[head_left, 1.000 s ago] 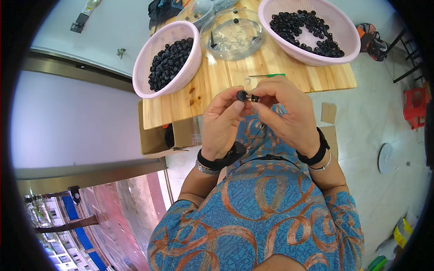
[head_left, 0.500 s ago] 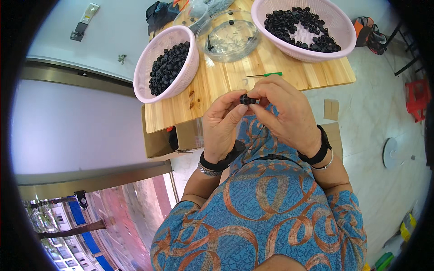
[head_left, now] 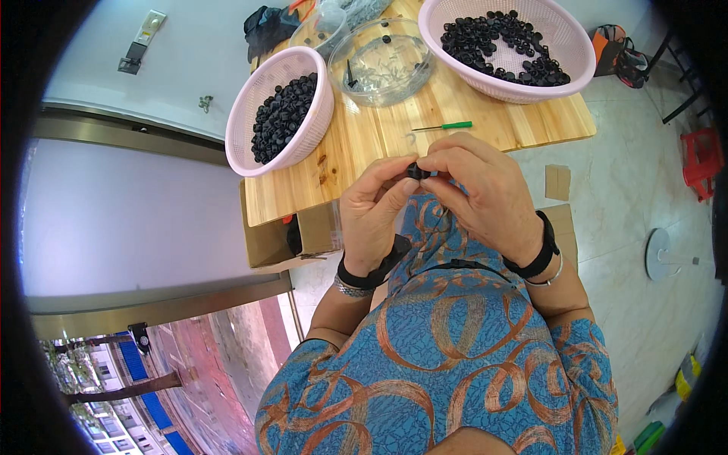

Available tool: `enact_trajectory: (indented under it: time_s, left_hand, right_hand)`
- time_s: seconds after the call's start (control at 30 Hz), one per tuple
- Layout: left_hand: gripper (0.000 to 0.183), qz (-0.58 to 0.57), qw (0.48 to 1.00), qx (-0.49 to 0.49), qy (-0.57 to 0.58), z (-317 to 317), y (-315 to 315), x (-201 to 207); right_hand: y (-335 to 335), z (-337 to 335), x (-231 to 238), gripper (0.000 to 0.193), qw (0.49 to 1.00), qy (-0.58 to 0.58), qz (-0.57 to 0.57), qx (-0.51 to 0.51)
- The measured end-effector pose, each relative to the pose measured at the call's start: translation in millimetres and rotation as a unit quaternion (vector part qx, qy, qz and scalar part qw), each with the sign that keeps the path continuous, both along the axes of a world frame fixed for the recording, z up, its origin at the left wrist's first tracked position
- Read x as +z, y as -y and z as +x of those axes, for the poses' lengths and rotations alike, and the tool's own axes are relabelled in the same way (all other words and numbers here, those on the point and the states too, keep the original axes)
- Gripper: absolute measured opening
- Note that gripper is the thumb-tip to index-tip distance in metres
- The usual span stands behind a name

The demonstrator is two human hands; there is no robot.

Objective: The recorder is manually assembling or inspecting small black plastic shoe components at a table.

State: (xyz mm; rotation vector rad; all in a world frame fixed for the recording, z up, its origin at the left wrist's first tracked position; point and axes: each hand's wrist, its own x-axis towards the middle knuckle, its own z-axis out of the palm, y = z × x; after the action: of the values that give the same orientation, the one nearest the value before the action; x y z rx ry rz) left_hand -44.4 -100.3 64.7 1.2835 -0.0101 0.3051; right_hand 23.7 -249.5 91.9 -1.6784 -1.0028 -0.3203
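Note:
Between my fingertips is a small round black plastic part (head_left: 416,172), held just off the table's near edge. My left hand (head_left: 377,199) pinches its left side with thumb and forefinger. From the other side my right hand (head_left: 479,184) grips it the same way, so the fingers cover much of it. On the wooden table (head_left: 364,152) beyond lies a thin screwdriver with a green handle (head_left: 456,125). A pink basket (head_left: 321,117) of black parts stands at the left, and a larger pink basket (head_left: 523,92) with similar parts at the far right.
A clear round tub (head_left: 387,97) with small pale pieces sits between the baskets. Behind it are another clear container (head_left: 322,30) and a black bag (head_left: 270,29). An open cardboard box (head_left: 318,229) is under the table's left side. A red stool (head_left: 701,163) stands far right.
Both hands keep their pinch on the black part. My fingers have closed in a little, covering more of it. The baskets and screwdriver stay in place.

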Motion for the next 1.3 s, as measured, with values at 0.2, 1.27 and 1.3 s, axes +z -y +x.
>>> enact_trajectory:
  time_s: [0.2, 1.27, 1.3]
  left_hand:
    - [0.025, 0.027, 1.0, 0.007, 0.006, -1, 0, 4]
    - [0.024, 0.118, 0.984, -0.126, -0.043, -19, -23, 10]
    - [0.024, 0.105, 0.985, -0.126, -0.042, -19, -23, 9]
  right_hand:
    - [4, 0, 0, 0.019, 0.997, -0.053, -0.062, 0.004]
    - [5, 20, -17, 0.024, 0.857, -0.405, -0.037, 0.315]
    - [4, 19, -18, 0.024, 0.857, -0.407, -0.037, 0.315]
